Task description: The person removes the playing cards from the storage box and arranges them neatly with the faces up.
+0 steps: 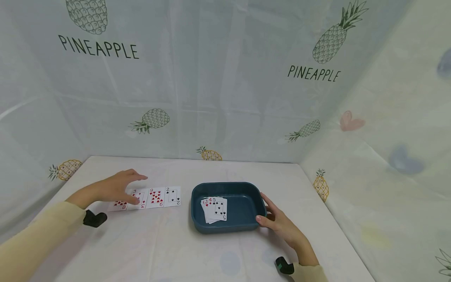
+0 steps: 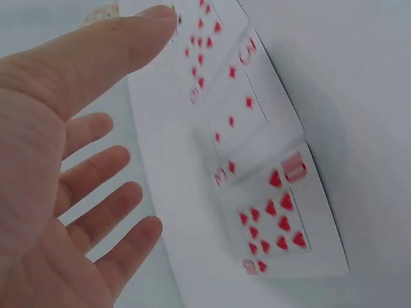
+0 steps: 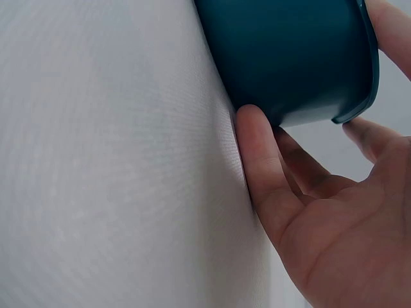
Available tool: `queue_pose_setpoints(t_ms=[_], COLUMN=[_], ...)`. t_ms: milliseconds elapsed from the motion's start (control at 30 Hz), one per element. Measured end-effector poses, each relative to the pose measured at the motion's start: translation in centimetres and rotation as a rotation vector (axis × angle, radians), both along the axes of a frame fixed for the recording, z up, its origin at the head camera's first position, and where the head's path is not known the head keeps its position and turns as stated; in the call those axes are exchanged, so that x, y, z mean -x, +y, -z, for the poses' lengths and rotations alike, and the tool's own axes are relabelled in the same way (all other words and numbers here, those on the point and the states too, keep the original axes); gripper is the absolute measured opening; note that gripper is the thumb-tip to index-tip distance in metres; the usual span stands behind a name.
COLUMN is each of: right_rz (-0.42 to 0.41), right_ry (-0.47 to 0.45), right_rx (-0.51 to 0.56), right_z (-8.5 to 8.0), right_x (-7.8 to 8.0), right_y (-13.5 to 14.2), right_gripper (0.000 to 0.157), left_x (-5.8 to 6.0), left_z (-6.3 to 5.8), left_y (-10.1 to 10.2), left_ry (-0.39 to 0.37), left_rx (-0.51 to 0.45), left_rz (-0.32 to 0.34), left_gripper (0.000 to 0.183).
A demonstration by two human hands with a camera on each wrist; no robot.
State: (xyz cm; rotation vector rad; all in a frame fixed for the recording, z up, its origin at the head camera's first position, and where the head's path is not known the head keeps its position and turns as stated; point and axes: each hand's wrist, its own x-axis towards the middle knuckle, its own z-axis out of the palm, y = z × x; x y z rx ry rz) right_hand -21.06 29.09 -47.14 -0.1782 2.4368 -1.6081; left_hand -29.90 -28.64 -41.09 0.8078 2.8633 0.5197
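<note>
A row of face-up playing cards lies on the left of the table, seen in the head view. It runs from a ten of hearts (image 2: 270, 224) through a three of diamonds (image 2: 241, 119) and a nine of hearts (image 1: 156, 197) to a black two (image 1: 173, 196). Over the row's left end is my left hand (image 1: 114, 188), thumb and fingers spread, nothing held; it partly covers the ten and three. My right hand (image 1: 282, 224) grips the right end of a dark teal dish (image 1: 243, 207), thumb at the rim. Inside the dish sits a fanned stack of cards (image 1: 217, 209), a black five on top.
The table (image 1: 197, 258) has a white cloth over it. Pineapple-printed sheets (image 1: 225, 78) hang behind and at both sides. A black wrist device (image 1: 95, 218) is by the left cuff, and another wrist device (image 1: 284, 266) is by the right.
</note>
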Motion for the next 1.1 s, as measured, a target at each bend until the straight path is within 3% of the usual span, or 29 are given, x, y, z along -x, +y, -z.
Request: queue_pose_setpoints(t_ms=[267, 700, 1100], right_rz=[-0.004, -0.017, -0.001], right_ry=[0.008, 0.01, 0.012], right_rx=[-0.006, -0.01, -0.001], right_z=[0.0, -0.1, -0.1], right_x=[0.1, -0.1, -0.1], right_y=[0.1, -0.1, -0.1], right_gripper=[0.085, 0.085, 0.084], left_x=[-0.9, -1.6, -2.6], left_z=[-1.4, -2.1, -2.0], left_y=[3.6, 9.0, 14.0], left_ry=[0.04, 0.057, 0.069], left_rx=[-0.044, -0.093, -0.121], left_rz=[0.031, 0.07, 0.106], left_gripper=[0.082, 0.082, 0.077])
